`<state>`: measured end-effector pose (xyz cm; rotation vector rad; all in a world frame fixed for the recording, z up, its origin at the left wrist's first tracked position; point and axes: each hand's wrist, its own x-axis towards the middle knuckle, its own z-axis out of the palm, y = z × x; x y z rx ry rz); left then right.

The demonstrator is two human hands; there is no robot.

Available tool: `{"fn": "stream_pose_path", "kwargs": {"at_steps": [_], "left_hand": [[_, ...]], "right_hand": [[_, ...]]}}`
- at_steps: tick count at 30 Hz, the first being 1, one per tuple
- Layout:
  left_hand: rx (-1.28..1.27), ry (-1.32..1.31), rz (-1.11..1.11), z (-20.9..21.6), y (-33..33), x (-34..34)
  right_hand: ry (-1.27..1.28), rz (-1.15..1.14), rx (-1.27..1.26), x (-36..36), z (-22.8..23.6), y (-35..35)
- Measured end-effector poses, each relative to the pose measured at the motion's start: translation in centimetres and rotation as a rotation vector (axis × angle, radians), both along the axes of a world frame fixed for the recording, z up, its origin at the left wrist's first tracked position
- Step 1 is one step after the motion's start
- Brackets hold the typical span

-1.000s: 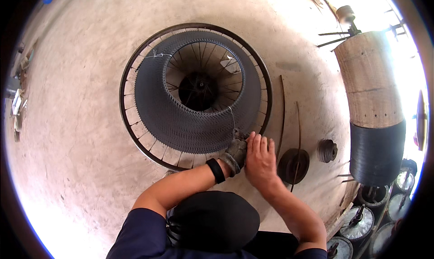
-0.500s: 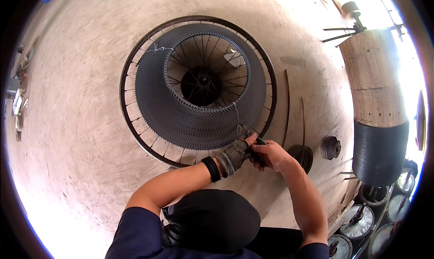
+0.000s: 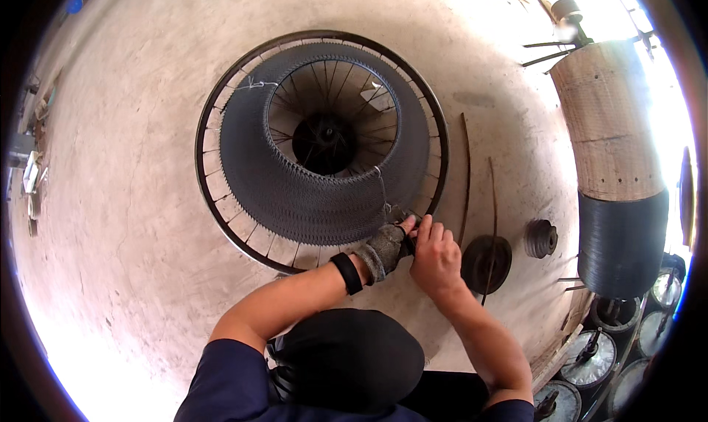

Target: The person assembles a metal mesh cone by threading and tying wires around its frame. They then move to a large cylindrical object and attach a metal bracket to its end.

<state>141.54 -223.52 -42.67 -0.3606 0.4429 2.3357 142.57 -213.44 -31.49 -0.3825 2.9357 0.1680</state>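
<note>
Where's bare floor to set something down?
Wide bare floor lies left of the spoked rim; another bare patch separates its upper right from the wooden drum. Crowded right of the right hand: thin rods, dark disc, ridged cylinder.

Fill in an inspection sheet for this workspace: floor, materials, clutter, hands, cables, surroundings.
Surface: pale floor with dark smudges.
Job's things: dark serrated coil, lying within a spoked ring; pale ties at the coil's upper left and lower right.
Clutter: two thin strips, one across a dark disc; a small dark spool to its right.
Hands: gloved left hand and bare right hand close together by the coil's lower right edge; a dark object between them is too hidden to identify.
Cables: nothing seen.
Surroundings: large wooden cylinder, dark at its lower end; round metal-topped items at lower right.
</note>
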Motion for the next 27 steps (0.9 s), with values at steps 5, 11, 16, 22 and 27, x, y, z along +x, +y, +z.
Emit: {"fn": "stream_pose_path", "kwargs": {"at_steps": [5,11,16,22,27], "left_hand": [[-0.058,0.133,-0.231,2.8,-2.2,0.7],[-0.124,0.075,-0.366,0.8,-2.7,1.0],[-0.129,0.043,-0.436,0.8,-2.8,1.3],[-0.338,0.356,-0.487,0.8,-3.4,2.7],[-0.667,0.437,-0.377,-0.4,-8.5,5.1]], "right_hand": [[-0.398,-0.390,-0.494,-1.6,0.6,1.6],[-0.932,-0.946,-1.001,-3.6,2.3,1.8],[-1.077,-1.032,-1.090,-4.7,2.0,3.8],[-1.250,-0.953,-1.139,-5.6,0.5,7.0],[-0.834,-0.191,-0.504,-4.7,0.1,5.3]]}}
